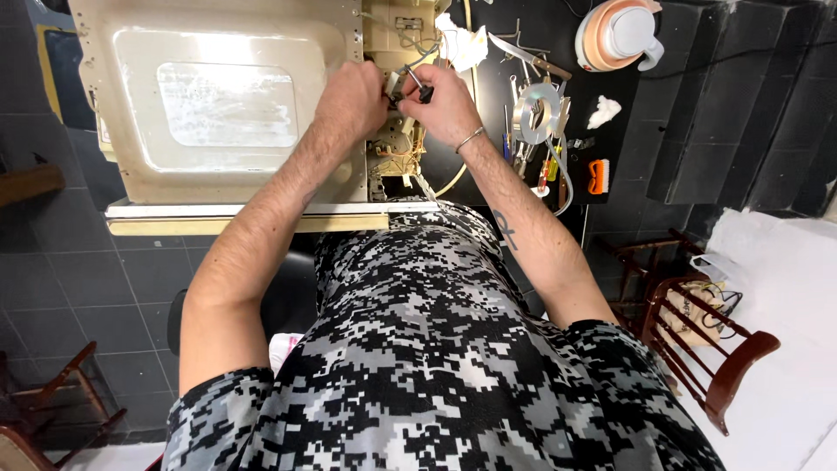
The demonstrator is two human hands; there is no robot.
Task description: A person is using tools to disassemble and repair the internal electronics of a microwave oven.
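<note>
Mid-repair: microwave oven (218, 105) casing off, left hand (353, 100) clenched on wiring (403, 77), right hand (445, 105) grasping black-handled tool (422, 90); reassembly pending.

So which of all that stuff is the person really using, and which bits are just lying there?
In use:
- left hand on the beige appliance casing
- right hand pinching a small black-handled tool
- the wiring compartment both hands work in

Lying about:
- roll of silver tape
- kettle
- crumpled tissue
- orange object
- wooden chair
</note>
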